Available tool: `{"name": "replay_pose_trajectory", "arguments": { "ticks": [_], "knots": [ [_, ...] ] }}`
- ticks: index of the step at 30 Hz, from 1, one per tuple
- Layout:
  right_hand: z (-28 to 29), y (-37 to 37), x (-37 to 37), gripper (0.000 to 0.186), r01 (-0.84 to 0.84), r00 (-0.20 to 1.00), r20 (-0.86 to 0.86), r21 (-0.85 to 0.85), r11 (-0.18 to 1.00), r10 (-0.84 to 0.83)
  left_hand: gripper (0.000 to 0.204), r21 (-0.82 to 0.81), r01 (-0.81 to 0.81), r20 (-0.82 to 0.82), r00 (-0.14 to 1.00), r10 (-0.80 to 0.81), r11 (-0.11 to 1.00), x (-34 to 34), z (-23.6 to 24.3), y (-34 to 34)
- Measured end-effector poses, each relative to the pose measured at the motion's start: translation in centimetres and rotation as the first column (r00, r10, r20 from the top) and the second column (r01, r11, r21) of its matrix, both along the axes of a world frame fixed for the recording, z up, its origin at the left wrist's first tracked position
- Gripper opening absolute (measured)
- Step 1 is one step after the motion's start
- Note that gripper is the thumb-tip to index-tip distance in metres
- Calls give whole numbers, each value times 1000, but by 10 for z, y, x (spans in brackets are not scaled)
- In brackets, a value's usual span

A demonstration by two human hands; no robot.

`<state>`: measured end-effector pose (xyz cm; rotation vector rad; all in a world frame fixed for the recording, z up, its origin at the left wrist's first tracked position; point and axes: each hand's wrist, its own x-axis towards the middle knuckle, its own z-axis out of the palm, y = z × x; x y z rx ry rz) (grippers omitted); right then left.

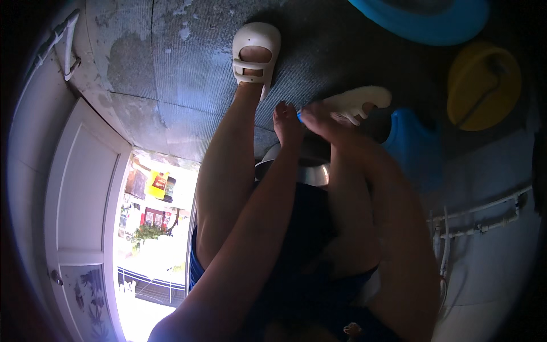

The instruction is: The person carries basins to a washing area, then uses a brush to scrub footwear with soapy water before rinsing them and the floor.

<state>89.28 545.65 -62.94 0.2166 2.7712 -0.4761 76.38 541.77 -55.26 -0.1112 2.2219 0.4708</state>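
My two hands are close together between my knees, in front of a shiny metal basin (320, 174) that my legs and arms partly cover. A small blue thing (299, 116) shows at the fingertips of my right hand (320, 122), which is closed on it; its kind is too small to tell. Just to its left, my left hand (288, 126) has its fingers curled together. Whatever they may hold is hidden in the dim light.
Cream clogs (273, 43) are on my feet on the ribbed grey floor (185, 114). To the far right are a blue basin (424, 34), a yellow bucket (467, 80) and a blue container (411, 145). White pipes (484, 228) run along the right wall. A white door (85, 188) stands beside a bright doorway.
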Motion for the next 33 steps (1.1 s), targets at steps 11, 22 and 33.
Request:
{"name": "replay_pose_trajectory", "arguments": {
  "ticks": [11,22,33],
  "knots": [
    [11,121,-64,19,212,752,633,-496,842,183,31,-116,275,-44,959,-281,954,-30,-1,-45],
    [31,40,-85,21,95,918,396,-271,958,21,30,-23,322,-174,931,-321,946,-67,6,-100],
    [84,71,-68,36,455,463,877,-110,884,-129,26,32,347,85,933,-349,937,-29,15,-3]
  ]
}}
